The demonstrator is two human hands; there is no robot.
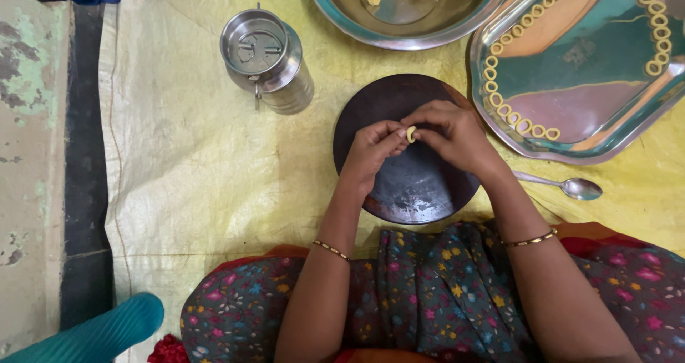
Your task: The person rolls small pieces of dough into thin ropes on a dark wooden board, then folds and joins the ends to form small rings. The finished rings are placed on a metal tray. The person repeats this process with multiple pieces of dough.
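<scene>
At frame centre, left hand and right hand each pinch the small dough ring, grips closed, above the dark round board.

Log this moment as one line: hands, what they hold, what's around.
left hand + right hand: fingers pinch dough piece | over dark round board | tray: dough rings along rim | bowl: dough | spoon right
</scene>
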